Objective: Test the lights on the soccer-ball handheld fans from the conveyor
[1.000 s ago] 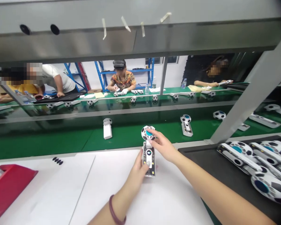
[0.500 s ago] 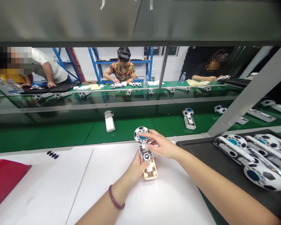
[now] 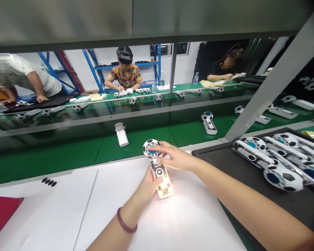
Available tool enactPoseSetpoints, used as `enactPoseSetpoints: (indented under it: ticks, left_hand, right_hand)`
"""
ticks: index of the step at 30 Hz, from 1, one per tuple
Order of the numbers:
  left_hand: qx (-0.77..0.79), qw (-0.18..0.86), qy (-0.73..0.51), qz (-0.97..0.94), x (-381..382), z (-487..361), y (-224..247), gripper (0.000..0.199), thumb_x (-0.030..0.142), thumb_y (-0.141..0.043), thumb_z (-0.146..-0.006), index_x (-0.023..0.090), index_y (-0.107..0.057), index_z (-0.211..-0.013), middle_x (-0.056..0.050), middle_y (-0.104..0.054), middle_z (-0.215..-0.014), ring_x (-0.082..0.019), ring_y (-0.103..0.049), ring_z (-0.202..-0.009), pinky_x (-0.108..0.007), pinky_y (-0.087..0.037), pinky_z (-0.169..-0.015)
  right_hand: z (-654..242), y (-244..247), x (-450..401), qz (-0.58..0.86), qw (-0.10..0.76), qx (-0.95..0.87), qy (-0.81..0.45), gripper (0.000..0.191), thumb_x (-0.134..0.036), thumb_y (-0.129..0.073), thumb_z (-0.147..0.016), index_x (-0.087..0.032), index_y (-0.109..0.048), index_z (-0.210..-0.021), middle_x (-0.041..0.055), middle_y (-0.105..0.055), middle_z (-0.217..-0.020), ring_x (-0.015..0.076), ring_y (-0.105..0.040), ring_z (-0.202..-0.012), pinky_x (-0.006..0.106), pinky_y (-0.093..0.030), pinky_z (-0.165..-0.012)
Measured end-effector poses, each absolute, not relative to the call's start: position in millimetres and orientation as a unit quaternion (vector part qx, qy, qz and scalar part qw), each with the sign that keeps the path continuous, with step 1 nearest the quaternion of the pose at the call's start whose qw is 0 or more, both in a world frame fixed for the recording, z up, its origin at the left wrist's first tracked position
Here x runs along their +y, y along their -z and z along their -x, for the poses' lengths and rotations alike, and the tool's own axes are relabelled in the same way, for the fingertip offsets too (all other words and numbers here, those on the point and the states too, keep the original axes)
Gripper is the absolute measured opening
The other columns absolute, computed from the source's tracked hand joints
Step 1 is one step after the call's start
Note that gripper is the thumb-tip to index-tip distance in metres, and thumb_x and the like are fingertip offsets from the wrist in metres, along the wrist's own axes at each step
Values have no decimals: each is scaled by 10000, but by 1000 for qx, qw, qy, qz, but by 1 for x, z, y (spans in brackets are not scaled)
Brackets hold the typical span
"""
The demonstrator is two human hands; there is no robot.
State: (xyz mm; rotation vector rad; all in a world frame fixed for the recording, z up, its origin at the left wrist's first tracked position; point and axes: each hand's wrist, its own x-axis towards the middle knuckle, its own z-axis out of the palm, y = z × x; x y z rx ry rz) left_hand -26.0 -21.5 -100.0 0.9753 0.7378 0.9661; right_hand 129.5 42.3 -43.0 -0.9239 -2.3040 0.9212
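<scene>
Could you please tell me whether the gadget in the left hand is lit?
It is on: its clear body glows warm yellow and throws light onto the white sheet.

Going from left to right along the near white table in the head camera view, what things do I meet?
Red box, small black pads, lit gadget with ball head, black tray

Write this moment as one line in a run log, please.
left hand: holds lit clear handle | right hand: fingertips on soccer-ball-patterned head | under hands: white sheet
</scene>
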Motion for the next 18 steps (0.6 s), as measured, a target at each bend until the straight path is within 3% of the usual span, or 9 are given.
enactPoseSetpoints:
  ticks: [8,13,18]
  left_hand:
    - [327,727,-439,-414,-20,28,108,672,398,-696,-678,212,-327,-1208,-67,-568,-913,-252,-623,-767,-396,-484,-678]
    - [321,735,-437,-408,-22,28,103,537,381,-670,-709,211,-362,-1115,-54,-572,-900,-223,-623,-746,-361,-482,-661]
    - [314,750,-425,-399,-21,32,102,590,292,-711,-655,223,-338,-1107,-41,-581,-878,-213,-617,-734,-349,-478,-652]
  right_hand:
    - [-129,46,45,336,247,-843,-339,482,-224,-495,-845,-376,-400,-1293,38,-440,-1041,176,-503,-962,337,-462,-843]
    - [-131,47,47,344,245,-840,-342,470,-249,-482,-858,-394,-387,-1295,38,-437,-1057,177,-517,-951,331,-473,-808]
    - [-132,51,49,341,250,-832,-358,466,-275,-487,-859,-389,-384,-1298,42,-444,-1089,171,-543,-925,342,-471,-815]
